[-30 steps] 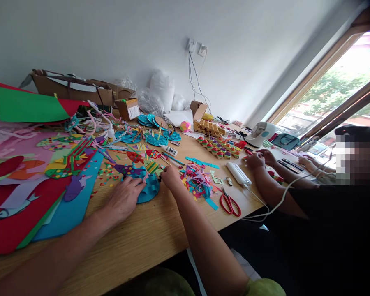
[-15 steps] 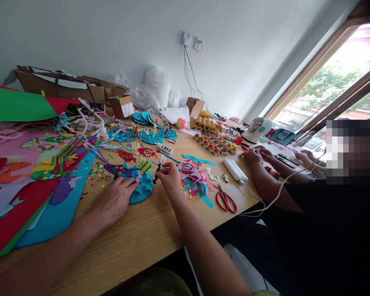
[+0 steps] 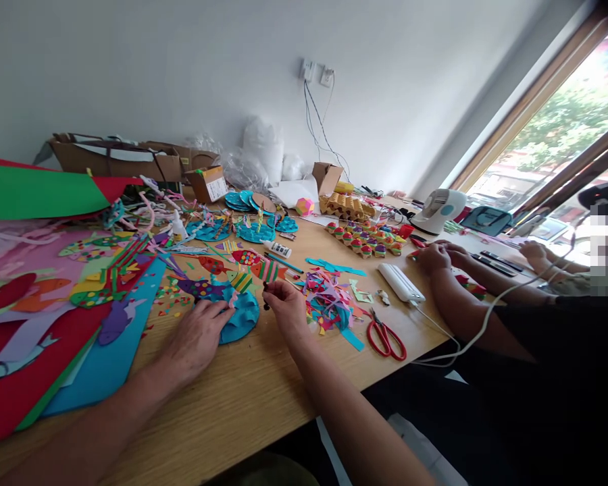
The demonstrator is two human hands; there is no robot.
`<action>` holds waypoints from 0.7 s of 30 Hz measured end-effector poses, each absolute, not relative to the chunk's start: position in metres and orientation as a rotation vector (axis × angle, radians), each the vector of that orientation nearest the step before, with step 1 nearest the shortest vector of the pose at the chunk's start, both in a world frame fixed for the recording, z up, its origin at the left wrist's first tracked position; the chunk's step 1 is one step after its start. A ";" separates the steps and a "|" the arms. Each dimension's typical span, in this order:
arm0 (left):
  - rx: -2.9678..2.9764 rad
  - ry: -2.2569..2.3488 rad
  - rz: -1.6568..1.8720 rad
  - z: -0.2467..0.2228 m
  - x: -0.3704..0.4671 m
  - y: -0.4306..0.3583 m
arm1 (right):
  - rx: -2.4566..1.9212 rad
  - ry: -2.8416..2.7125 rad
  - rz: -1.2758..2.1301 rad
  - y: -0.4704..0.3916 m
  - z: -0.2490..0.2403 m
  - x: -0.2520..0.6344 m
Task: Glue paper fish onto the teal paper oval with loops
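My left hand (image 3: 196,337) lies palm down with its fingers stretched over the left side of a blue crinkled disc (image 3: 242,324). Close to its fingertips a small pink piece (image 3: 233,298) stands on the disc. Just right of the disc, my right hand (image 3: 288,312) pinches a dark brown, wavy pipe-cleaner-like strip (image 3: 266,306) between thumb and fingers, apart from the disc. Much of that strip is hidden by the fingers. Behind the disc are a purple spotted paper fish (image 3: 198,289), a yellow-green striped fish (image 3: 240,281) and a pink-green striped fish (image 3: 269,271).
Paper scraps (image 3: 329,297) and red-handled scissors (image 3: 386,337) lie right of my right hand. A glue bottle (image 3: 276,249) is behind. Coloured sheets (image 3: 126,351) cover the left. A white device (image 3: 401,283) with a cable stands near a co-worker's hands (image 3: 436,260).
The camera view has shifted, so things appear farther right and lower. The brown strip has turned in my right fingers, and less of it shows. My left hand stays on the disc.
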State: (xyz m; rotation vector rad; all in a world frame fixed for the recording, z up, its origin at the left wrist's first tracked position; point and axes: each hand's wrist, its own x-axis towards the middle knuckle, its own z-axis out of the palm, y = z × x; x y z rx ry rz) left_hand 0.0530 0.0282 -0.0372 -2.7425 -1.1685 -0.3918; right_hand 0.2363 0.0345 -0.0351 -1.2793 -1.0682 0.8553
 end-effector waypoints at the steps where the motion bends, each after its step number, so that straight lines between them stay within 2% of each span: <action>1: -2.738 -1.164 -0.392 -0.037 0.053 0.028 | -1.264 -1.073 0.869 0.034 -0.035 0.236; 11: -2.742 -1.137 -0.439 -0.037 0.052 0.027 | -1.259 -1.293 0.841 0.032 -0.038 0.243; 17: -2.696 -1.113 -0.437 -0.039 0.053 0.026 | -1.148 -1.312 1.037 0.035 -0.038 0.244; 21: -2.691 -1.118 -0.405 -0.040 0.053 0.027 | -1.163 -1.365 0.988 0.041 -0.043 0.243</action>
